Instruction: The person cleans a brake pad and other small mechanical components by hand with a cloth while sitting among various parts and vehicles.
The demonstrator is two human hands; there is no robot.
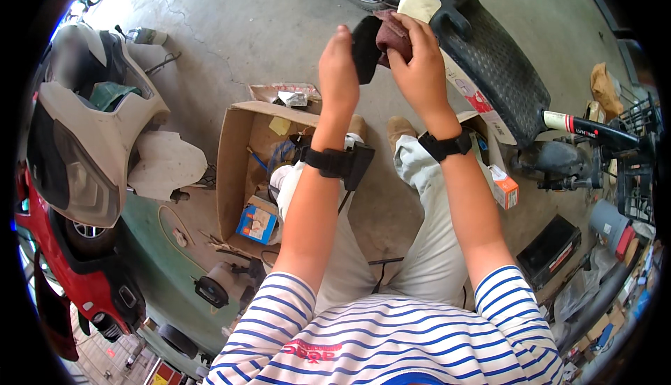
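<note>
Striped sleeves [391, 329] extend; left hand [338, 70] grips black part [365, 48], right hand [418, 63] pinches maroon cloth [393, 34].

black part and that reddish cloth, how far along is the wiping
Done: nothing can be judged finished; the black part is too dark to tell clean from dirty. In hand: left hand holds it up while right hand presses the reddish cloth on it. Left: other parts lie in the cardboard box, untouched.

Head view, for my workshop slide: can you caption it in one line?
Both hands, left hand and right hand, grip a black part and dark red cloth beside a scooter's footboard, above an open cardboard box.
</note>
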